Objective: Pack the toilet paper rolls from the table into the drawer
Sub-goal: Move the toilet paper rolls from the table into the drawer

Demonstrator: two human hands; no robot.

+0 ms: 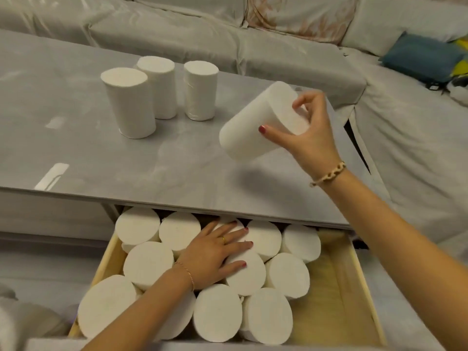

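Note:
My right hand (307,134) grips a white toilet paper roll (253,125) by its end, tilted in the air above the grey table (101,158). Three more white rolls (130,102) (158,86) (200,89) stand upright on the table's far left part. Below the table's front edge, an open wooden drawer (336,287) holds several rolls (286,273) standing on end, filling its left and middle. My left hand (215,252) lies flat with fingers spread on top of the rolls in the drawer. The drawer's right part shows bare wood.
A covered light-grey sofa (253,46) wraps around behind and to the right of the table. A teal cushion (423,57) and a yellow item lie on it at the far right. Pale fabric sits at the lower left corner.

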